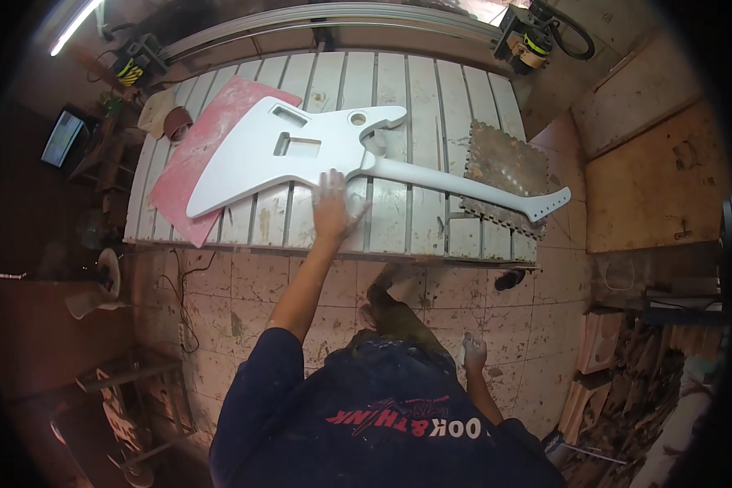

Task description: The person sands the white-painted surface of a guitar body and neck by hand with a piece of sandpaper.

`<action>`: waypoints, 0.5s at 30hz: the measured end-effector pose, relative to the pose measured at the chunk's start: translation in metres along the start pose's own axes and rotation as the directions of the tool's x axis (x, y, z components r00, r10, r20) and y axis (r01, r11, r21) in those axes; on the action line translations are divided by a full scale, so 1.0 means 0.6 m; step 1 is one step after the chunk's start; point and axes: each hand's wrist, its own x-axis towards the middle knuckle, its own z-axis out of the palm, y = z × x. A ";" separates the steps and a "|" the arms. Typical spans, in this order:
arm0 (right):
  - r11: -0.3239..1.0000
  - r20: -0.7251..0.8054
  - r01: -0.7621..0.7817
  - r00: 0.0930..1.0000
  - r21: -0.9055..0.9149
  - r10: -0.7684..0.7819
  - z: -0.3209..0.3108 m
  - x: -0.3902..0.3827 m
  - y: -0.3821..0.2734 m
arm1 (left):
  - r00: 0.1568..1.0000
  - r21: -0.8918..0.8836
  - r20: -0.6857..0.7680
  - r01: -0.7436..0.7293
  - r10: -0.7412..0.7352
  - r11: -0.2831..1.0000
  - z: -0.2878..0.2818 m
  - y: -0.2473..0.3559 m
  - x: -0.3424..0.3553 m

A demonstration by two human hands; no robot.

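Left hand (331, 210) was spread wide, thumb well out from the fingers, fingertips at the near edge of a white guitar (339, 152). Guitar lay on a slatted table (388, 220), body ahead and to the left of that hand, neck (439, 180) running off to its right. Farther left, a red sheet (189, 159) lay partly under the body; a reddish roll (176, 124) sat just past it. Headstock, well right of the left hand, was over a brown mat (504, 159); contact unclear. Right hand (475, 355) hung low above tiled floor (256, 297), well apart from the guitar, fingers curled; could not tell whether it held anything.
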 end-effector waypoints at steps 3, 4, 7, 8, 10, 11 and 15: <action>0.994 0.028 -0.105 0.994 -0.018 0.106 0.014 -0.002 -0.069 | 0.948 0.073 0.164 -0.289 0.275 0.954 0.000 0.027 0.013; 0.992 0.055 0.102 0.994 -0.076 -0.098 0.015 -0.005 -0.093 | 0.945 0.078 0.181 -0.289 0.271 0.954 0.000 0.017 0.016; 0.919 0.156 0.359 0.929 -0.166 -0.335 0.029 0.002 -0.173 | 0.934 0.026 0.206 -0.304 0.293 0.952 -0.014 -0.027 0.034; 0.881 0.222 0.424 0.898 -0.209 -0.380 0.035 0.000 -0.216 | 0.932 0.039 0.221 -0.304 0.289 0.952 -0.021 -0.056 0.037; 0.796 0.219 0.604 0.783 -0.042 -0.582 0.065 -0.009 -0.329 | 0.976 0.200 0.162 -0.174 0.143 0.964 -0.035 -0.128 0.040; 0.739 0.179 0.671 0.722 0.055 -0.669 0.088 -0.010 -0.380 | 0.983 0.274 0.158 -0.132 0.091 0.953 -0.046 -0.159 0.048; 0.632 0.126 0.742 0.621 0.221 -0.773 0.203 -0.002 -0.544 | 0.972 0.365 0.195 0.050 -0.129 0.930 -0.101 -0.262 0.069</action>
